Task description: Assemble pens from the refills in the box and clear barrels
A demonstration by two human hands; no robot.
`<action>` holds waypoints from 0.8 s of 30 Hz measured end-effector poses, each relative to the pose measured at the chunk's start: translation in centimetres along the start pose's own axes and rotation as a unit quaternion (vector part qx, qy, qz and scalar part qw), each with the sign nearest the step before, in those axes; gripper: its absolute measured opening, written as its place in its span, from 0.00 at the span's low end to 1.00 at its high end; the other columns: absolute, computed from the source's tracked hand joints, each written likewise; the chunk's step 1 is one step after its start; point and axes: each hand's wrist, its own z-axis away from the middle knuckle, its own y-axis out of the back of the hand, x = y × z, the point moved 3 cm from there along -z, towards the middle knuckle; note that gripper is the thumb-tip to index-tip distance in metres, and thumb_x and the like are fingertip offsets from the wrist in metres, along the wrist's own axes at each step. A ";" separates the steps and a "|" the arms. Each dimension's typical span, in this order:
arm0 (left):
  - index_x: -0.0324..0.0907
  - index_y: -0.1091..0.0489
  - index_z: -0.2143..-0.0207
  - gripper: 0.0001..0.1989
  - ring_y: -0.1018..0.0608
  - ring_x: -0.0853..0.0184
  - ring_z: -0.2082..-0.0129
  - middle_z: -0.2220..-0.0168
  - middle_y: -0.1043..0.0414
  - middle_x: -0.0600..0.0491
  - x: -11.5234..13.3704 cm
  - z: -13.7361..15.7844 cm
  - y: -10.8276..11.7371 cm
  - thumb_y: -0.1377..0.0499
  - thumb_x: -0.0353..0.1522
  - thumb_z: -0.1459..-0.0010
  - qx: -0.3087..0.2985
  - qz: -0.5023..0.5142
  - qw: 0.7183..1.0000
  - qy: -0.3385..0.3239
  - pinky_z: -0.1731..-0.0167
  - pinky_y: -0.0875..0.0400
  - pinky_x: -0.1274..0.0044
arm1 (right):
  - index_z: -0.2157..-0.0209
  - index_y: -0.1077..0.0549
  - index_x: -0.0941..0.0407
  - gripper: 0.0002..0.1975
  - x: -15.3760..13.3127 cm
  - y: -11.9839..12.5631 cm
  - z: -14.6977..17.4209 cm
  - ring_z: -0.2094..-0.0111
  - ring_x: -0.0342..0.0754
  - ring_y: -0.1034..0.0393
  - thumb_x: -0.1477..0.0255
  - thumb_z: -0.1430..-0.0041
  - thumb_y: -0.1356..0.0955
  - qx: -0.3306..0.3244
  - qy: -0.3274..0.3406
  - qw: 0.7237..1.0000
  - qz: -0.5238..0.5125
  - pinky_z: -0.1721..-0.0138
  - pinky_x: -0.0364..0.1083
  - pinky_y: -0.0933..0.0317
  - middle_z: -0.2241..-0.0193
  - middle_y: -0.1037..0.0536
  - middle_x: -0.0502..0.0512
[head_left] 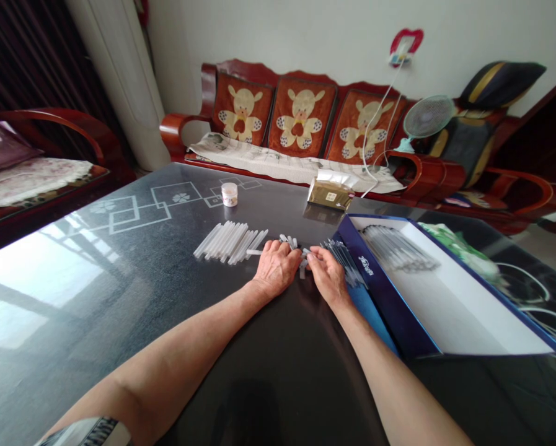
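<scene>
While both hands meet mid-worktop, small clear tubes show between them.
Left hand [278, 266] lies palm-down, fingers curled over the tubes [292, 243]; right hand [326, 275] pinches one, its tip hidden. More tubes [231, 241] lie at ten o'clock; the blue box [398, 310], at three o'clock, holds blurred pieces.

Both forearms extended forward, converging; left hand [276, 266] palm down, fingers curled; right hand [326, 276] beside it, fingertips nearly meeting

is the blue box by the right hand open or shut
Open: the blue box has no lid on it, and its white inside shows with a bundle of clear tubes lying in it.
</scene>
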 end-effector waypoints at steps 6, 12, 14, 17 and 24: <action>0.44 0.27 0.61 0.18 0.32 0.60 0.63 0.66 0.30 0.48 -0.2 0.0 -0.3 0.55 0.37 0.34 -0.006 -0.008 1.000 0.003 0.59 0.42 0.68 | 0.62 0.24 0.54 0.14 0.8 -0.4 -0.2 0.68 0.49 0.25 0.61 0.45 0.34 -0.019 0.021 1.000 0.004 0.64 0.47 0.32 0.67 0.20 0.55; 0.44 0.27 0.59 0.16 0.32 0.59 0.63 0.65 0.30 0.48 -0.5 0.1 -0.6 0.54 0.36 0.34 0.007 -0.015 0.999 0.028 0.60 0.42 0.68 | 0.64 0.25 0.56 0.11 0.7 -0.3 0.0 0.71 0.46 0.27 0.65 0.46 0.33 0.049 0.066 0.996 0.042 0.63 0.46 0.32 0.68 0.21 0.55; 0.44 0.27 0.59 0.16 0.32 0.59 0.63 0.65 0.30 0.48 -0.5 0.1 -0.6 0.54 0.36 0.34 0.006 -0.015 1.000 0.023 0.60 0.42 0.68 | 0.65 0.24 0.56 0.09 0.4 -0.5 0.2 0.71 0.46 0.27 0.68 0.47 0.33 0.035 0.098 0.991 0.084 0.63 0.46 0.33 0.67 0.21 0.55; 0.44 0.27 0.59 0.15 0.32 0.59 0.63 0.65 0.30 0.48 -0.4 0.1 -0.5 0.53 0.36 0.35 0.003 -0.014 1.000 0.020 0.59 0.42 0.68 | 0.61 0.25 0.56 0.11 0.3 -0.5 0.2 0.71 0.45 0.27 0.69 0.47 0.33 0.034 0.108 0.989 0.092 0.64 0.45 0.33 0.63 0.22 0.56; 0.42 0.27 0.59 0.16 0.31 0.60 0.63 0.66 0.29 0.48 -0.1 0.0 -0.4 0.54 0.34 0.34 -0.011 0.007 1.000 -0.007 0.58 0.42 0.68 | 0.63 0.23 0.55 0.11 -0.1 -0.3 0.1 0.66 0.47 0.26 0.66 0.43 0.35 0.028 0.130 0.990 0.052 0.62 0.45 0.33 0.64 0.22 0.56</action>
